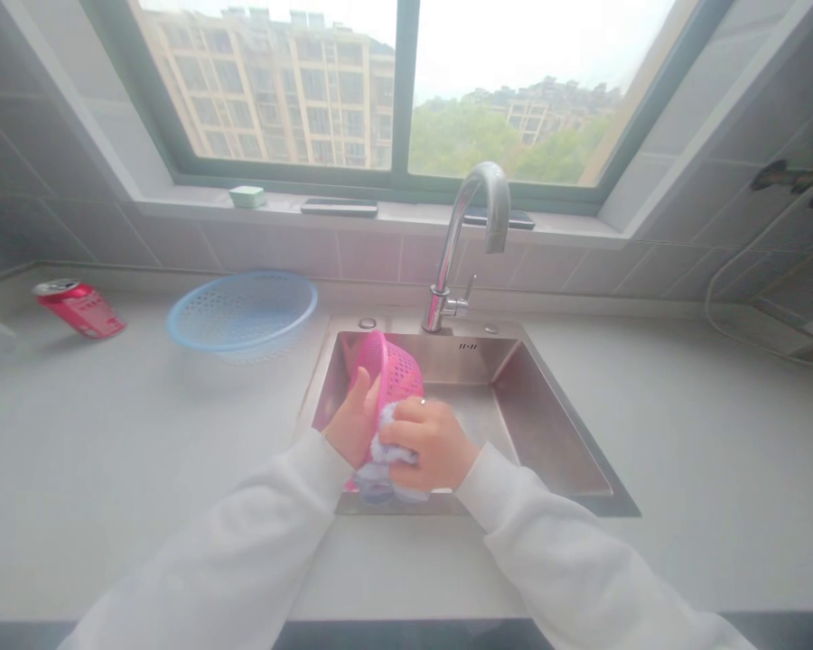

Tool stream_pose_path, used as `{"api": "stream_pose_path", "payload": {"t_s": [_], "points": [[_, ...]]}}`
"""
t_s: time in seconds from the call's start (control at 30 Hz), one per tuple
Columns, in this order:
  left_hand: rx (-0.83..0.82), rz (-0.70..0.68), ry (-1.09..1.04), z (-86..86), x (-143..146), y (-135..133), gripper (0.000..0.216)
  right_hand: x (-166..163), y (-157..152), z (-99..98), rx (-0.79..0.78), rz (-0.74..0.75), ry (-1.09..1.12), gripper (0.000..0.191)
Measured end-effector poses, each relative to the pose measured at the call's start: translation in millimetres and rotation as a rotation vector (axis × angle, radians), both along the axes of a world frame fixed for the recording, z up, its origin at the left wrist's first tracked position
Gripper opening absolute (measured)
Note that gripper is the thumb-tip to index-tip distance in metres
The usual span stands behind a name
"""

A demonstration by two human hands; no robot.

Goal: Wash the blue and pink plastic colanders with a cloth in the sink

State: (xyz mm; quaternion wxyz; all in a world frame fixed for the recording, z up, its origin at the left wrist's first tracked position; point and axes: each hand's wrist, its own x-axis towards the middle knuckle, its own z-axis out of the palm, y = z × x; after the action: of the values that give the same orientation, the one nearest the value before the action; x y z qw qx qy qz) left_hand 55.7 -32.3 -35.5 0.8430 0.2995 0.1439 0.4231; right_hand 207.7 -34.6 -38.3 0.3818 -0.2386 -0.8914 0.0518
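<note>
A pink plastic basket [403,368] with a perforated wall is tipped on its side over the left part of the steel sink [556,424]. My left hand [356,422] grips its near side, thumb raised along the rim. In my right hand [440,442] is a fluffy white cloth [387,451], pressed against the basket's lower outer wall. Part of the cloth hangs below my fingers toward the sink's front edge. My right fingers are curled round it, and a ring shows on one of them. The basket's lower part is hidden behind hands and cloth.
A chrome faucet [440,271] rises behind the sink. To the left on the counter [142,451] stand a light blue basket [244,311] and a tilted red can [81,309]. A green block [247,196] lies on the windowsill.
</note>
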Motion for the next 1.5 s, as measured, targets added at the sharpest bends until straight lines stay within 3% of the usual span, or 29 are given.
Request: {"api": "stream_pose_path", "payload": {"t_s": [0.07,0.2,0.3,0.43,0.63,0.77,0.9,1.03,1.17,1.37,1.5], "points": [[-0.007,-0.012,0.029,-2.3,-1,-1,0.085,4,5,-0.2,-0.035,-0.072,0.043,0.014],[0.098,-0.029,0.201,-14.8,0,-4,0.077,26,32,4.1,-0.248,-0.383,0.296,0.026],[0.187,-0.111,0.317,-20.4,-2,-6,0.089,42,53,2.3,-0.435,-0.607,0.421,0.028],[0.159,-0.163,0.240,-17.3,-7,-4,0.084,57,71,-10.4,-0.712,-0.747,0.493,0.024],[0.102,-0.096,0.060,3.0,-17,3,0.070,70,81,-24.8,-0.896,-0.756,0.796,0.026],[0.159,0.062,0.022,12.7,-25,1,0.069,69,82,-24.3,-0.897,-0.755,0.838,0.027],[0.142,0.173,-0.053,8.7,-27,3,0.076,66,80,-21.9,-0.919,-0.739,0.831,0.026],[0.096,0.174,0.073,3.6,-21,10,0.056,65,79,-21.9,-0.931,-0.738,0.819,0.026],[0.122,0.167,0.099,4.3,-20,10,0.066,65,78,-21.2,-0.937,-0.731,0.810,0.028],[0.061,0.149,0.007,3.3,-20,6,0.055,63,79,-24.3,-0.925,-0.732,0.792,0.026],[0.145,0.106,0.074,5.5,-16,8,0.065,65,82,-27.9,-0.884,-0.720,0.778,0.025]]}}
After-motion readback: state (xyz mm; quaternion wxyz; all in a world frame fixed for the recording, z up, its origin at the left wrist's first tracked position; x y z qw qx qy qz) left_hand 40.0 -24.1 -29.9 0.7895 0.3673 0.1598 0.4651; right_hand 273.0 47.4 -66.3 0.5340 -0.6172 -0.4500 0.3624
